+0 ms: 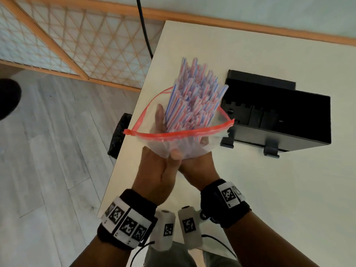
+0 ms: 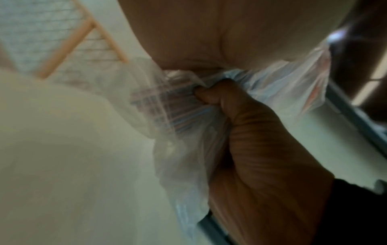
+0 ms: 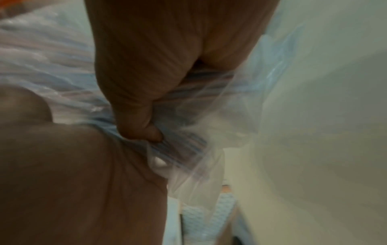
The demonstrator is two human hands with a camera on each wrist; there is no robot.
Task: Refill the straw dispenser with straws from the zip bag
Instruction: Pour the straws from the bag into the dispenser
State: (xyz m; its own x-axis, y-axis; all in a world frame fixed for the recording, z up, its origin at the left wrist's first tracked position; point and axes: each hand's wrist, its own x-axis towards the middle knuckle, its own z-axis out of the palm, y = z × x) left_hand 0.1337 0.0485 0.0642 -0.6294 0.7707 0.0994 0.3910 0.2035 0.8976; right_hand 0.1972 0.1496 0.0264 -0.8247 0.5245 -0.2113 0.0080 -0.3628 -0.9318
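A clear zip bag (image 1: 159, 147) with a red zip strip is held above the table's left part, mouth open and facing away from me. A bundle of red, white and blue striped straws (image 1: 194, 97) sticks out of it, tilted toward the black straw dispenser (image 1: 279, 112), whose top is open. My left hand (image 1: 167, 135) grips the bag's lower end, fingers behind the plastic, thumb in front. My right hand (image 1: 198, 160) grips the same end from beneath. In the left wrist view a thumb (image 2: 209, 96) presses crumpled plastic over the straws (image 2: 167, 107). The bag (image 3: 209, 132) fills the blurred right wrist view.
The dispenser stands on a white table (image 1: 250, 189) at the right of the bag. A black object (image 1: 119, 135) sits by the table's left edge. A black cable (image 1: 144, 29) and a wooden lattice screen (image 1: 67, 41) are beyond, over grey plank floor.
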